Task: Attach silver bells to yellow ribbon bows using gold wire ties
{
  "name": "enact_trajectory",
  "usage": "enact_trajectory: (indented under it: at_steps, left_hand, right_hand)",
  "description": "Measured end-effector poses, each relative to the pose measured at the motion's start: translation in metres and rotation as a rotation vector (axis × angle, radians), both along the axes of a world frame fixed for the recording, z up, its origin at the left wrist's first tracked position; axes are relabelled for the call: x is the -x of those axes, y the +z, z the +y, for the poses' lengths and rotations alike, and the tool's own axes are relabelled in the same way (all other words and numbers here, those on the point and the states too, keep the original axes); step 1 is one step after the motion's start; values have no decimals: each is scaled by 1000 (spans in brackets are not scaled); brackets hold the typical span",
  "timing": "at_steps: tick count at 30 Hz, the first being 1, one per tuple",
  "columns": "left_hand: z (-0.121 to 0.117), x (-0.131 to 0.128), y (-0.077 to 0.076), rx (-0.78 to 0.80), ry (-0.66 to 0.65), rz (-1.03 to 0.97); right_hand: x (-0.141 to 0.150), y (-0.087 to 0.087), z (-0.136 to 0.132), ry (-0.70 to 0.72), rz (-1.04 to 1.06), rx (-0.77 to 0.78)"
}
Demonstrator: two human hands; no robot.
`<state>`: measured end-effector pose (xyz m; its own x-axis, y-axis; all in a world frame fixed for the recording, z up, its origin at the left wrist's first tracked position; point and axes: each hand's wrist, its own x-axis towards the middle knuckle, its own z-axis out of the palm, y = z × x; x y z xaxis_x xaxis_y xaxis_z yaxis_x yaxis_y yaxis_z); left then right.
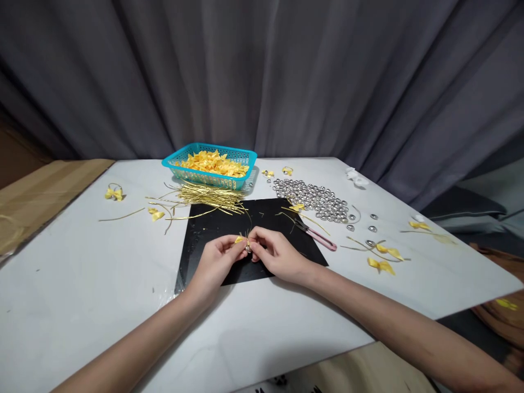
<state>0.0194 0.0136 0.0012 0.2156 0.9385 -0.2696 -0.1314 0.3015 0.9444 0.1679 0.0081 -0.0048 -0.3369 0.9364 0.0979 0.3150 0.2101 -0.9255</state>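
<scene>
Over a black mat (286, 221), my left hand (215, 259) pinches a small yellow ribbon bow (239, 239) between thumb and fingers. A shiny silver bell (248, 249) sits against the bow, between my two hands' fingertips. My right hand (280, 254) is closed at the same spot, its fingertips pinching what looks like a thin gold cord (250, 221) that rises above the fingers. The exact grip is partly hidden. To the right of my right hand lie pink-handled scissors (321, 237), partly on the mat.
A teal basket (167, 164) of yellow bows stands at the back, with a bundle of gold cords (208, 196) before it. Many silver bells (313, 199) are piled right of it. Loose bows (380, 266) lie at the right, a finished-looking bow loop (113, 192) at the left.
</scene>
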Motion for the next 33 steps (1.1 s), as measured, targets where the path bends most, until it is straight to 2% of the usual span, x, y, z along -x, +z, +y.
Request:
enact_trajectory:
  at_steps: [5,7,12,16,19,26,29,33]
  left_hand:
    - [1,-1,-1,3,22,-42]
    - [1,0,-1,13,24,-57]
    - [0,0,0,22,23,-84]
    - [1,1,1,2,11,-89]
    - [3,2,0,3,18,-88]
    - [6,4,-4,37,-6,-111]
    - [6,5,-5,13,-72,-100]
    - [5,4,-3,-6,-129,-76]
  right_hand:
    - [-1,3,-3,-40,-196,-304]
    - [-2,5,-4,-22,-274,-378]
    - [-4,6,-3,65,-321,-418]
    - [-4,6,-2,60,-259,-414]
    - [-3,4,0,8,-122,-304]
    - [-1,4,4,-173,292,206]
    - [-1,7,5,-209,369,325]
    - [-1,8,5,-220,387,394]
